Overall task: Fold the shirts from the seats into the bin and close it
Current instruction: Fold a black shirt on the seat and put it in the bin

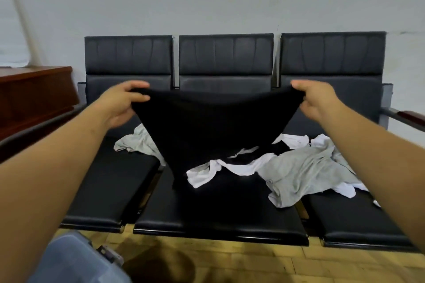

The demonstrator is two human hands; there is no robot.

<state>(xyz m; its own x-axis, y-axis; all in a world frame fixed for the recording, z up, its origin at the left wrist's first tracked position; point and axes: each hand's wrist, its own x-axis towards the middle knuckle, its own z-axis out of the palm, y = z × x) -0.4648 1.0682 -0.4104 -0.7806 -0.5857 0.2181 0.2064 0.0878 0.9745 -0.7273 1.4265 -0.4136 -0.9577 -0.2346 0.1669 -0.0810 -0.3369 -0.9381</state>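
A black shirt [211,126] hangs stretched in the air over the middle seat. My left hand [123,103] grips its left top corner and my right hand [316,99] grips its right top corner. Under it, a heap of shirts lies across the black seats [220,209]: a grey shirt [301,172] on the right, a white shirt [207,171] in the middle, another grey one [135,142] at the left, and some black cloth partly hidden behind. The translucent bin [76,259] with its lid sits on the floor at the lower left.
Three joined black seats stand against a pale wall. A brown wooden cabinet [34,94] is at the left. Armrests [404,117] flank the row. The floor [253,262] is light wood.
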